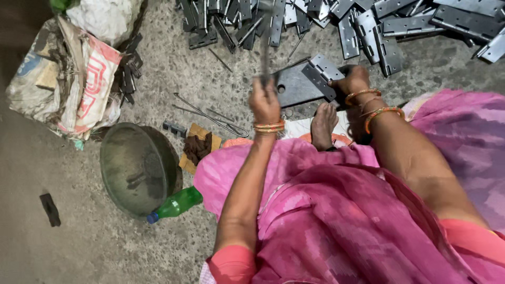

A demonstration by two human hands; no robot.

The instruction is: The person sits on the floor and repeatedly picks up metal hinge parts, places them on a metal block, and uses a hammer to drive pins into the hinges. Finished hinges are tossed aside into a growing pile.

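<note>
- Gripping a blurred hammer, the left hand is fisted on its handle.
- The right hand presses a grey hinge on a metal block.
- More hinges lie beyond; a metal pan and green bottle sit left.

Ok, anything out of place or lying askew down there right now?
A green plastic bottle lies tipped on its side against the metal pan. No spill shows. The hinges sit in a loose heap, and the raised tool is blurred.

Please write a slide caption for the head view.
Right hand steadies hinge; left hand raises blurred tool.
</note>
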